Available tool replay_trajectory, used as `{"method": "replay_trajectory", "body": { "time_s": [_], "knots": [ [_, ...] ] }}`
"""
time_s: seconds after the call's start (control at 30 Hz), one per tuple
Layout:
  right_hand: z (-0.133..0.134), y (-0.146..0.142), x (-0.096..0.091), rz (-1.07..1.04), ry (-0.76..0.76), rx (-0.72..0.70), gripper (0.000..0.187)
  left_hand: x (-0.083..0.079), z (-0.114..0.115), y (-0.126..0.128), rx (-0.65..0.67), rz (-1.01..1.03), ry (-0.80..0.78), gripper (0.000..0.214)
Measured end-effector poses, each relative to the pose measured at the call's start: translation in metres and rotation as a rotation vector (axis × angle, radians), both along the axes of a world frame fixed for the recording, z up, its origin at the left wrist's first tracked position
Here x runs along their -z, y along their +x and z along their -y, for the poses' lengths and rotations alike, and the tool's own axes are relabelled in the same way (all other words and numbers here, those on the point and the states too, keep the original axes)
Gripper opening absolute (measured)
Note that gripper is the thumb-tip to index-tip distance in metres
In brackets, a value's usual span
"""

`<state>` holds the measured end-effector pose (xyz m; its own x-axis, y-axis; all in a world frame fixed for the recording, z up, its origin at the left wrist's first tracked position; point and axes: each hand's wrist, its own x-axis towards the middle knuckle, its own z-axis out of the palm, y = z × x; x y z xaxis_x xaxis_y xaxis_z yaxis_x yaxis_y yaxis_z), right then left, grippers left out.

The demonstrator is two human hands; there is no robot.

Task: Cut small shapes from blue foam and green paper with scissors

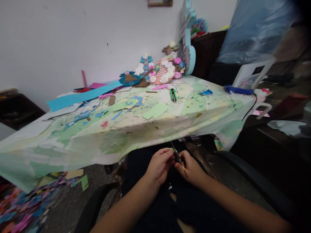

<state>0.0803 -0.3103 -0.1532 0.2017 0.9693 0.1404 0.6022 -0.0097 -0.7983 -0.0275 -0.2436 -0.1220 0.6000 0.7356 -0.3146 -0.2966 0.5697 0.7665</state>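
Note:
Both of my hands are low over my lap, below the table's front edge. My left hand (159, 165) is closed in a pinch on a small green paper scrap (173, 149). My right hand (190, 166) is closed around small scissors (181, 161) with gold-coloured blades, right beside the scrap. The two hands nearly touch. My dark clothing lies beneath them.
A table under a pale green stained cloth (73, 142) holds paper scraps, green sheets (155, 110), a blue strip (82, 95), a green-handled tool (173, 94), a blue glue gun (238, 90) and paper-flower crafts (162, 72). Colourful scraps litter the floor (21, 210) at the left. A dark cabinet stands right.

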Motion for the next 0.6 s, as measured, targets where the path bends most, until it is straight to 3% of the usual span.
{"method": "replay_trajectory", "body": {
  "time_s": [0.4,0.6],
  "knots": [
    [0.0,0.001,0.012,-0.073,0.084,-0.034,0.041,-0.002,0.004,0.001,-0.067,-0.107,0.129,0.012],
    [-0.002,0.0,0.014,-0.151,0.027,-0.087,0.048,-0.011,-0.003,-0.003,-0.178,-0.104,0.144,0.014]
  ]
}}
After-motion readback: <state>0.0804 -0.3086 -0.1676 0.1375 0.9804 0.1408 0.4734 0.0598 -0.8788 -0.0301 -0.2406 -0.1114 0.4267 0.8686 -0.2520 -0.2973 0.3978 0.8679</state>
